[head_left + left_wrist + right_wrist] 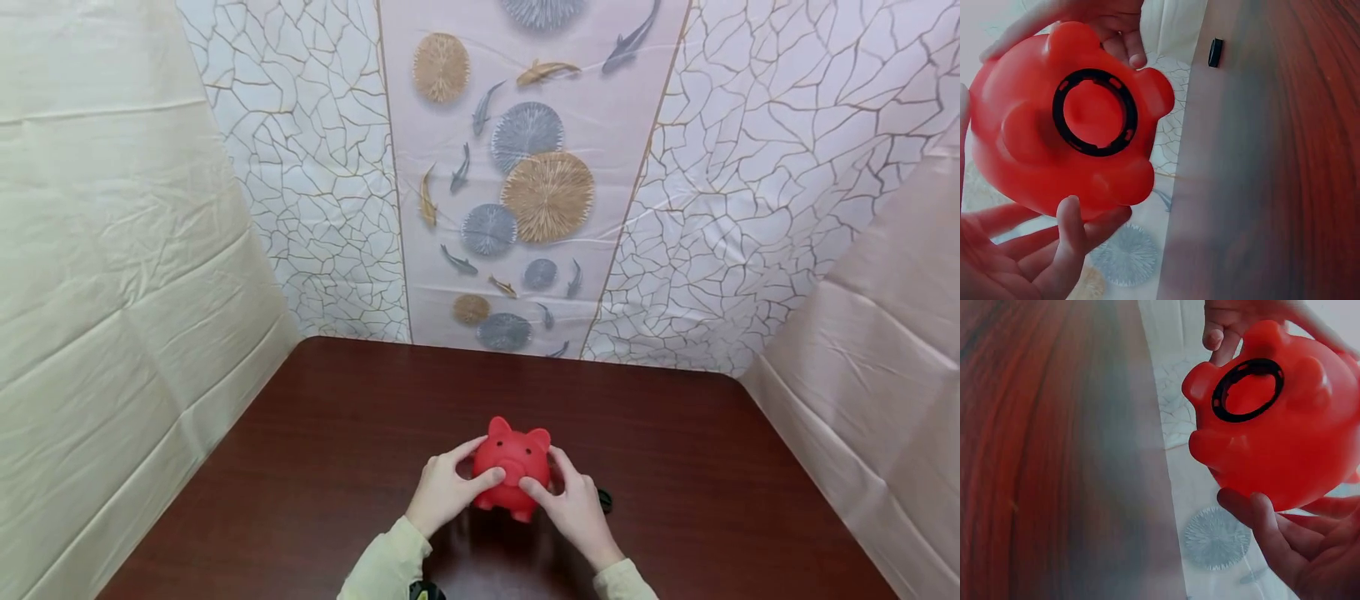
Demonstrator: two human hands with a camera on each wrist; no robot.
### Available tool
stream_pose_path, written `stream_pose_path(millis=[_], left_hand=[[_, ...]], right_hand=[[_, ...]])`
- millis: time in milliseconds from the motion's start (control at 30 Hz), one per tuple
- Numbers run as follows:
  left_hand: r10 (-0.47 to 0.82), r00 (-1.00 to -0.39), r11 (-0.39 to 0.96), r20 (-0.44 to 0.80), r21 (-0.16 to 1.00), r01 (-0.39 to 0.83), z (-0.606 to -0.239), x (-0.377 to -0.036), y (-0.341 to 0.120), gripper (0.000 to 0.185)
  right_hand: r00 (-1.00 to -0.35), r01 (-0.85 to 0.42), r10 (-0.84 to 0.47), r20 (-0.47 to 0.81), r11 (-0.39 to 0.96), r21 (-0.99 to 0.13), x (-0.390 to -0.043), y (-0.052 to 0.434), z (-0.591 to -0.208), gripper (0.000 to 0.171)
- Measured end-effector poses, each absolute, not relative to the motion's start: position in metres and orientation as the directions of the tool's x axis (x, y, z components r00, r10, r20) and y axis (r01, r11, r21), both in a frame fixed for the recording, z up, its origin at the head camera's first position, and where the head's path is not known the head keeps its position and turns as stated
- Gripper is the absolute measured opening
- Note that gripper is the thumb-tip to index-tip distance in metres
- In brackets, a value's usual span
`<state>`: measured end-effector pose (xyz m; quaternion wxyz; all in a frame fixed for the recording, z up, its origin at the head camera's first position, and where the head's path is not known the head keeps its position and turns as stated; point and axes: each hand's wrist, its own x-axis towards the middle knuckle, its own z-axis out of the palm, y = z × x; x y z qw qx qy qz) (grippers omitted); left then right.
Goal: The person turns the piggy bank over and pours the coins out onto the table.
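Both hands hold a red piggy bank up over the table, its snout towards the head camera. My left hand grips its left side, thumb across the front near the snout. On the opposite side my right hand grips it the same way, with its thumb just below the snout. The wrist views show the underside: four stubby feet around a black ring that frames a round open hole. Through the hole, seen in the right wrist view, the red inside shows.
A small black round piece lies on the dark brown table just right of my right hand; the left wrist view shows this piece from its edge. Patterned cloth hangs behind the table, plain cloth at both sides.
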<state>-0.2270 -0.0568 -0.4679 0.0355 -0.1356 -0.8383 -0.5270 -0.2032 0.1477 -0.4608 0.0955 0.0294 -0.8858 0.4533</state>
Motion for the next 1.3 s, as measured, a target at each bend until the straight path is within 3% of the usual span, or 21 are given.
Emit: stream_pose_path(millis=[133,300,433,567,667,767,867,1033,1300], left_hand=[[0.167,-0.975,0.461,0.144,0.863,0.206,-0.465,-0.227,-0.055,0.064],[0.143,-0.977,0.523,0.160,0.825,0.212,-0.467,-0.225,-0.052,0.060],[0.160,-0.976,0.518,0.146,0.830,0.209,-0.468,-0.226,-0.052,0.059],[0.291,-0.955,0.460,0.055,0.867,0.190,-0.466,-0.229,-0.058,0.064],[0.428,-0.903,0.411,-0.033,0.897,0.162,-0.462,-0.231,-0.064,0.071],[0.514,-0.857,0.359,-0.039,0.917,0.173,-0.460,-0.233,-0.068,0.072],[0.548,-0.836,0.285,0.038,0.931,0.228,-0.462,-0.234,-0.069,0.072],[0.516,-0.825,0.207,0.231,0.901,0.382,-0.466,-0.234,-0.066,0.088],[0.381,-0.788,0.277,0.483,0.754,0.596,-0.462,-0.232,-0.060,0.096]], right_hand=[[-0.993,-0.067,0.038,0.109,0.583,-0.810,-0.202,0.146,-0.460,0.062],[-0.994,-0.081,-0.001,0.111,0.691,-0.719,-0.203,0.144,-0.460,0.050],[-0.995,-0.094,-0.043,0.092,0.732,-0.674,-0.205,0.144,-0.458,0.050],[-0.992,-0.126,-0.106,0.070,0.748,-0.652,-0.207,0.150,-0.451,0.052],[-0.984,-0.176,-0.158,0.084,0.772,-0.611,-0.209,0.157,-0.446,0.060],[-0.969,-0.245,-0.211,0.126,0.797,-0.552,-0.212,0.164,-0.443,0.070],[-0.946,-0.325,-0.264,0.190,0.791,-0.519,-0.213,0.168,-0.443,0.079],[-0.881,-0.462,-0.316,0.352,0.737,-0.493,-0.212,0.168,-0.446,0.095],[-0.742,-0.633,-0.346,0.575,0.645,-0.429,-0.214,0.161,-0.451,0.107]])
